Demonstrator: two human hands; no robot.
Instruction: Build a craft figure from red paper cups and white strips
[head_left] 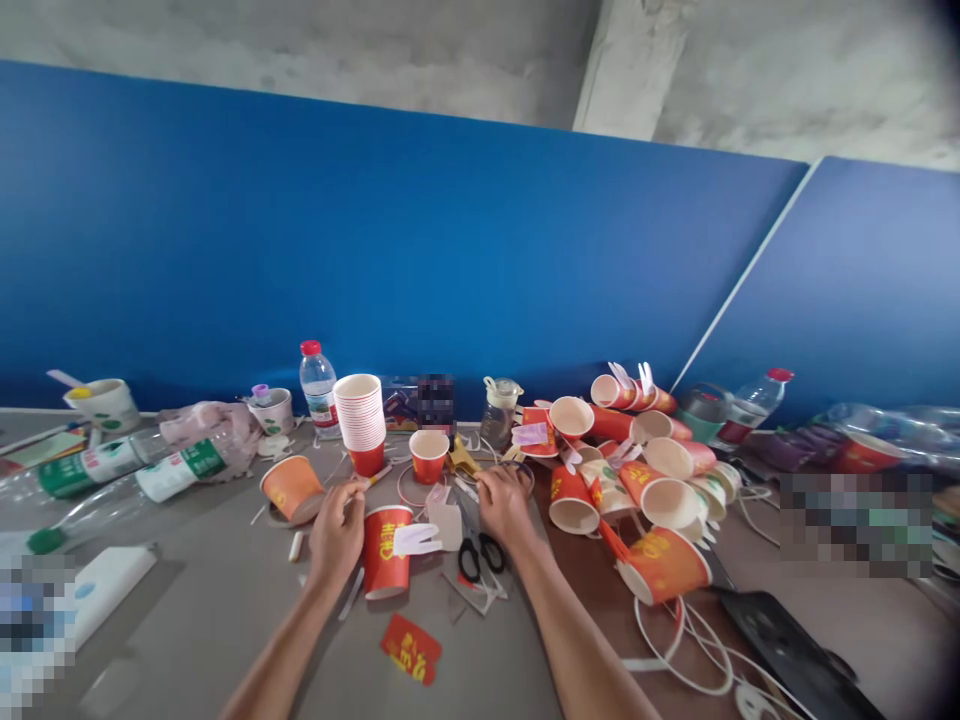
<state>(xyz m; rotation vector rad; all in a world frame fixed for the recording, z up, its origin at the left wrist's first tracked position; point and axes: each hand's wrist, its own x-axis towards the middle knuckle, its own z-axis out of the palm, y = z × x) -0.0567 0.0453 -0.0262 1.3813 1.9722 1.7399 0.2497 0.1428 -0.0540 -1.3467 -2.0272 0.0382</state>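
Observation:
My left hand is curled closed, and a thin orange-and-white stick shows at its fingertips. Whether the fingers grip it I cannot tell. Beside this hand a red paper cup stands upside down, with a white paper cutout against its side. My right hand has its fingers bent down to the table, hiding whatever is under them. Just below it lie black-handled scissors. A small red cup stands upright between and beyond the hands. Nearer me is a red paper piece with yellow print.
A tall stack of paper cups stands behind my left hand, near an orange cup tipped over. Many cups with cutouts pile up on the right. Plastic bottles lie left; a glass jug stands behind. Cables loop at right.

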